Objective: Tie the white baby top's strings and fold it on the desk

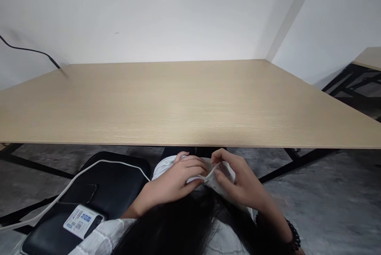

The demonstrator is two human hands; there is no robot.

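Note:
Just below the table's front edge, in my lap, lies a thin, whitish, crumpled piece (213, 180) that looks like a soft bag or cloth; its exact kind is unclear. My left hand (186, 172) rests palm down over its left side, the thumb and bent fingers closed on its edge. On the other side, my right hand (233, 173) pinches a raised fold of it between thumb and forefinger. The piece partly hides behind both hands, and dark hair covers the area beneath.
A pale wooden table (190, 104) stretches ahead to a white partition (166, 17). To my left is a black stool seat (119, 179) with a white labelled box-shaped item (80, 221) and a white cable (74, 179). A black cable (32, 50) reaches the table's far left.

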